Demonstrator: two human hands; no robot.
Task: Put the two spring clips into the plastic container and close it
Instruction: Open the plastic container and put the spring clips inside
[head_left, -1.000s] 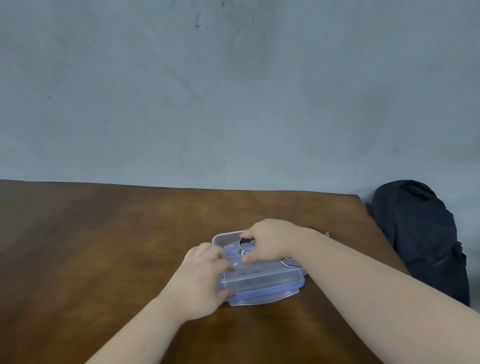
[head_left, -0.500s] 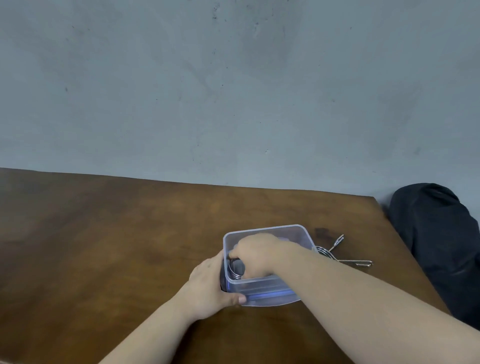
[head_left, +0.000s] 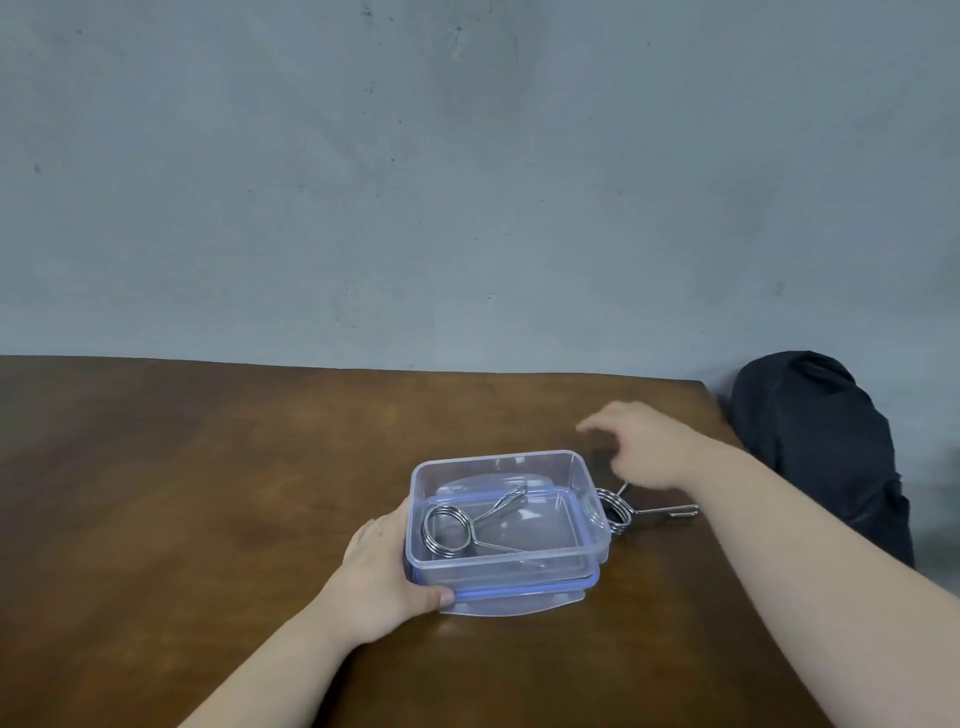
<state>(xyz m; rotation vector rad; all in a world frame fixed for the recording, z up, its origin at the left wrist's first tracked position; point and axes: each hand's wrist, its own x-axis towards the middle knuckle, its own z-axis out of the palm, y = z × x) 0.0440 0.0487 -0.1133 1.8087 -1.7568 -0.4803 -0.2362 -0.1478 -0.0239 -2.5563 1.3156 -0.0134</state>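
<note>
The plastic container (head_left: 501, 512) is gripped at its 9 o'clock wall by the left hand (head_left: 382, 569): the thumb is pressed along the near lower edge, while the fingers are wrapped against the far side of that wall and are mostly hidden behind the palm. The left forearm is extended from the 7 o'clock corner of the view, and its elbow is cut off by the lower edge.

The container is seen open and seated on its blue-rimmed lid (head_left: 519, 597), of which only a strip at 6 o'clock and a latch tab are shown. One spring clip (head_left: 454, 527) is laid flat inside, its coil toward 9 o'clock and its two handles pointed toward 3 o'clock.

The right hand (head_left: 647, 449) is held above the wooden table (head_left: 208, 493) at roughly 2 o'clock from the container, palm down, fingers loosely spread and slightly blurred; nothing is pinched by it. Its forearm is extended from the 4 o'clock corner.

The second spring clip (head_left: 631, 512) is laid on the table just beside the container's 3 o'clock wall, below the right hand. Its coil is partly obscured by the translucent wall, and one handle is covered by the wrist. Whether the hand touches it cannot be told.

A dark bag (head_left: 815, 447) is noted past the table's 3 o'clock edge, against the grey wall (head_left: 467, 182).
</note>
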